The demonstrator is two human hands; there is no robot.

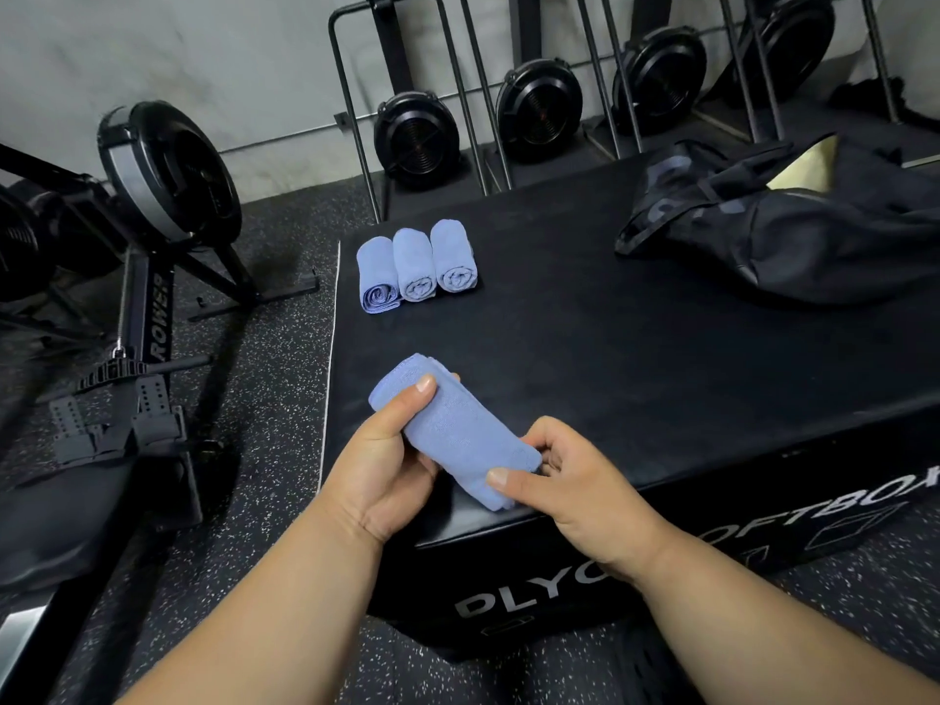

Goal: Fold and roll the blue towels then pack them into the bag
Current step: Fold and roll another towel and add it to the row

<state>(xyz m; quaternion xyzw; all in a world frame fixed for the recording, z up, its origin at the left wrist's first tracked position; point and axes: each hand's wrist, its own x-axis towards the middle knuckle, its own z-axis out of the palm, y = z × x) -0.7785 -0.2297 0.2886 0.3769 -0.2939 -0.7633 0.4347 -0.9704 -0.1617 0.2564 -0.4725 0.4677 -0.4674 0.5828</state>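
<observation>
A rolled blue towel (452, 429) is held over the near left corner of the black soft plyo box (636, 358). My left hand (386, 465) grips its far end, thumb on top. My right hand (569, 480) pinches the near end between thumb and fingers. Three rolled blue towels (414, 267) lie side by side at the box's far left, their spiral ends facing me. The black bag (793, 231) lies slumped on the far right of the box, its mouth open and showing a pale lining.
A rowing machine (152, 236) stands on the speckled rubber floor to the left of the box. More rowers stand upright in a row (549, 109) against the wall behind. The box's left edge drops to the floor beside the three rolls.
</observation>
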